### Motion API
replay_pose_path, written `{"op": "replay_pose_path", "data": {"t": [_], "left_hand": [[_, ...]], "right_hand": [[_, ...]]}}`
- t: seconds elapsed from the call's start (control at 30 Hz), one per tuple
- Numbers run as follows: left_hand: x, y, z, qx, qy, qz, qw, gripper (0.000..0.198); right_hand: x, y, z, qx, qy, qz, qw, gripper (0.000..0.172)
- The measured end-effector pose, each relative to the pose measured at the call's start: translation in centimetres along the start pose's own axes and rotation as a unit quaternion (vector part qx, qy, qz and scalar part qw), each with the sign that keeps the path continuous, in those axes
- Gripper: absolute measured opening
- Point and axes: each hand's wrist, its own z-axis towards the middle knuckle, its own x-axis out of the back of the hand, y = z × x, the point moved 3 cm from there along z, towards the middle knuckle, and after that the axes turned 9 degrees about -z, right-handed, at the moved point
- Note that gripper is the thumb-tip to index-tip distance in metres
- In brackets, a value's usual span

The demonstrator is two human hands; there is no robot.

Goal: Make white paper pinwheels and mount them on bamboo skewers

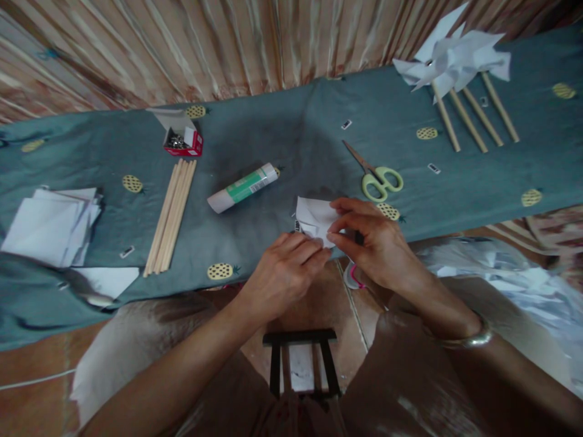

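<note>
Grey-green pineapple-print cloth (282,130) covers the work surface; at its near edge both hands pinch a folded white paper piece (313,220), left hand (285,276) gripping its lower corner, right hand (371,243) pressing thumb and fingers on its right side; scissors (378,176) lie just beyond, a glue stick (243,187) and wooden sticks (172,213) to the left, finished paper pinwheels (455,60) far right.

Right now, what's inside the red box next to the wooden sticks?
Flap open: the red box holds small shiny metal pieces, too small to identify. Its walls hide how deep the pile goes. The left hand and right hand hold the folded paper.
</note>
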Motion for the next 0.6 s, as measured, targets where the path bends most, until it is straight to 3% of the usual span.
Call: {"op": "replay_pose_path", "data": {"t": [0.6], "left_hand": [[-0.04, -0.01, 0.08, 0.013, -0.005, -0.019, 1.0, 0.018]], "right_hand": [[-0.19, 0.04, -0.06, -0.004, 0.006, -0.002, 1.0, 0.005]]}}
